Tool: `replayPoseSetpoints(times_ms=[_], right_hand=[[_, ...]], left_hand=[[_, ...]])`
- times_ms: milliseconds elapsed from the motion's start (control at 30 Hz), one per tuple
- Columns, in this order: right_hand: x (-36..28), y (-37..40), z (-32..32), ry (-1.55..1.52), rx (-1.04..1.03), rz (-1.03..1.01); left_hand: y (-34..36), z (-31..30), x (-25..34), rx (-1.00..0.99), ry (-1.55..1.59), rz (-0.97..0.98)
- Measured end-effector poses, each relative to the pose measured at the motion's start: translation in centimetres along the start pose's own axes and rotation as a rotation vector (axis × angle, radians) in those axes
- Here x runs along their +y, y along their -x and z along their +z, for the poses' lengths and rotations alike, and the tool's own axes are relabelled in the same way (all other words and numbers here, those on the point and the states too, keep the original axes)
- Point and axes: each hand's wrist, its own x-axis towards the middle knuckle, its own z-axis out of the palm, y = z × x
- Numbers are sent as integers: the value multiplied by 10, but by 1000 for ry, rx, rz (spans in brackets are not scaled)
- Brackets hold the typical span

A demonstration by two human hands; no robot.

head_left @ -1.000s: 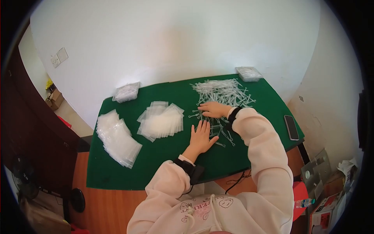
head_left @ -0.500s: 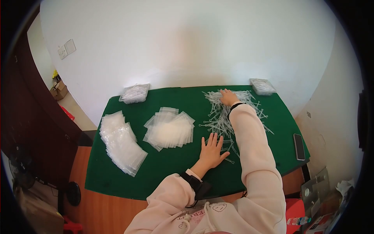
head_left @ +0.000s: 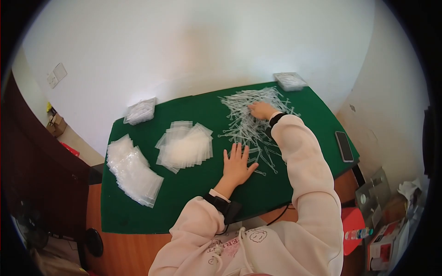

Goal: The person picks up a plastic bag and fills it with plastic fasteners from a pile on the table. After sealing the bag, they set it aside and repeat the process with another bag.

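Note:
A spread pile of thin clear plastic sticks with small loops at their ends point(head_left: 246, 122) lies on the green-covered table point(head_left: 193, 198). My right hand point(head_left: 262, 110) rests on the upper right part of this pile. Its fingers are bent down onto the sticks, their tips partly lost among them, and no stick is lifted. At the pile's near left edge, my left hand point(head_left: 237, 166) lies palm down with fingers spread, its fingertips touching or just beside a few loose sticks.
Fanned clear zip bags point(head_left: 186, 147) lie left of the pile, with another overlapping row of bags point(head_left: 133, 175) further left. Filled clear plastic boxes stand at the back left point(head_left: 140, 111) and back right point(head_left: 291, 81). A phone point(head_left: 344, 147) lies by the right edge.
The head view has turned, shifting the scene left and slightly up. Across the pile, my right hand has come nearer to me from the far edge. My left hand stays spread beside the pile.

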Motion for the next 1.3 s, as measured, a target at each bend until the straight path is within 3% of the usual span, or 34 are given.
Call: replayPoseSetpoints(times_ms=[100,200,333,533,600,833,900,967,1033,1133,1233,1300], right_hand=[[4,21,-1,-12,51,-49],[43,16,11,-166,321,-251],[88,75,-19,-219,122,52],[144,161,16,-222,46,237],[140,183,25,-236,35,264],[70,211,35,-268,50,10],[57,214,34,-350,33,-57],[40,217,36,-281,22,26],[24,220,37,-144,0,184],[1,228,46,-79,31,119],[-5,230,45,-40,38,70],[-9,230,46,-25,31,35]], left_hand=[[2,2,0,9,3,12],[1,2,-2,13,11,11],[5,2,-3,10,16,33],[2,1,0,-62,-9,38],[3,2,2,-79,-1,43],[7,-1,7,-53,62,130],[7,-6,6,-67,40,58],[7,-8,6,-94,2,-85],[7,-4,5,-105,1,-89],[5,-3,2,-120,-9,-97],[6,-6,5,6,-65,-50],[7,-6,6,-38,-64,-71]])
